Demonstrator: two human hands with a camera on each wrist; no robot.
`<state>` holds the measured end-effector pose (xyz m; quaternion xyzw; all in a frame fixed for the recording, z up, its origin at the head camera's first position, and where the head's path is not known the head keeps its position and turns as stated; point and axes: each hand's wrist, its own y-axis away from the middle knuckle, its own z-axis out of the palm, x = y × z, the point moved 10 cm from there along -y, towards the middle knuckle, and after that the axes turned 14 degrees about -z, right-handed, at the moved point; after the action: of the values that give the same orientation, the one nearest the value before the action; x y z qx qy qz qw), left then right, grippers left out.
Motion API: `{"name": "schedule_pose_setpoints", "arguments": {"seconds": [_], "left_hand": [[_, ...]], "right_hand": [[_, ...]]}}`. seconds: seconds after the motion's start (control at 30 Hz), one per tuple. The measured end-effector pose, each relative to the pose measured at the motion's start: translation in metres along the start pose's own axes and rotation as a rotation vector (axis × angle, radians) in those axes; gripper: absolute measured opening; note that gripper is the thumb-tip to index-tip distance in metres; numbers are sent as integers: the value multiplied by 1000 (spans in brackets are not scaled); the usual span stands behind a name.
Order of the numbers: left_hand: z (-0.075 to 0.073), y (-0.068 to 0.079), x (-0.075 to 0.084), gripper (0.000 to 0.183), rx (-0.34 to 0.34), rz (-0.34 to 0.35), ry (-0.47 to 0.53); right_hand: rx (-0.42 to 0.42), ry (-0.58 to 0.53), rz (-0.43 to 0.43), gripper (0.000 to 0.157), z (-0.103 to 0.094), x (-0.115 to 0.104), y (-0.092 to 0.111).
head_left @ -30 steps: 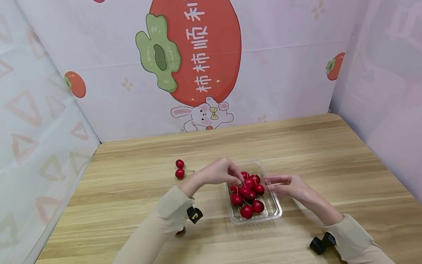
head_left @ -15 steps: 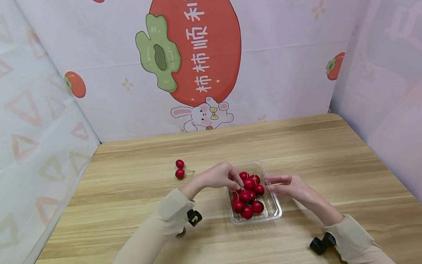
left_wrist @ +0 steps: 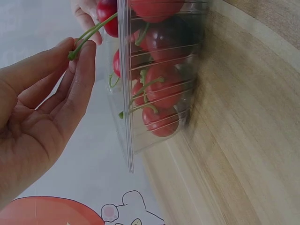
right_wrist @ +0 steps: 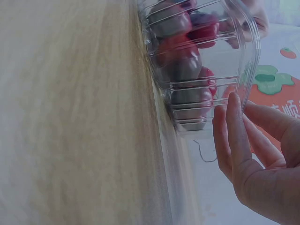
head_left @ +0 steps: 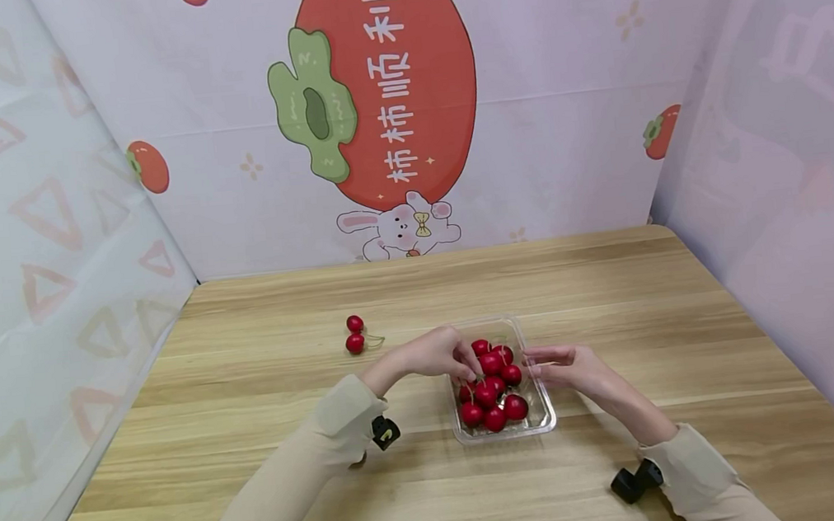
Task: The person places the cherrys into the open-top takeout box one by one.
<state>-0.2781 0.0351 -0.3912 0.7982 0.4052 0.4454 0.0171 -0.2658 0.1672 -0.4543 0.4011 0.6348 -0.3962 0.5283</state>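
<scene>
Several red cherries [head_left: 485, 393] lie in a clear plastic box [head_left: 507, 436] on the wooden table. Over the box's left side, my left hand [head_left: 440, 354] pinches joined green stems [left_wrist: 89, 37] between thumb and fingertips. In the left wrist view those stems run to a red cherry [left_wrist: 108, 18] at the box's rim. My right hand [head_left: 571, 365] is at the box's right side, its fairly straight fingers touching the wall near the rim, as the right wrist view shows. Some cherries are seen only through the clear plastic.
Two stemmed cherries [head_left: 355, 344] lie on the table [head_left: 263, 373], left of the box and farther back. A printed cloth backdrop [head_left: 564, 156] stands behind the table, with more cloth at both sides. Black wrist cameras [head_left: 385, 432] sit on both sleeves.
My left hand has moved slightly down and toward the near side, still over the box. Cherries in the box have shifted toward its near end. My right hand stays in place.
</scene>
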Motion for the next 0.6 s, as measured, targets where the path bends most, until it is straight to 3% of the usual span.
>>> {"name": "schedule_pose_setpoints", "arguments": {"seconds": [0.6], "left_hand": [[-1,-1,-3,10,22,3,-61]], "right_hand": [[-3,30,3,50,-1,2,-1]]}}
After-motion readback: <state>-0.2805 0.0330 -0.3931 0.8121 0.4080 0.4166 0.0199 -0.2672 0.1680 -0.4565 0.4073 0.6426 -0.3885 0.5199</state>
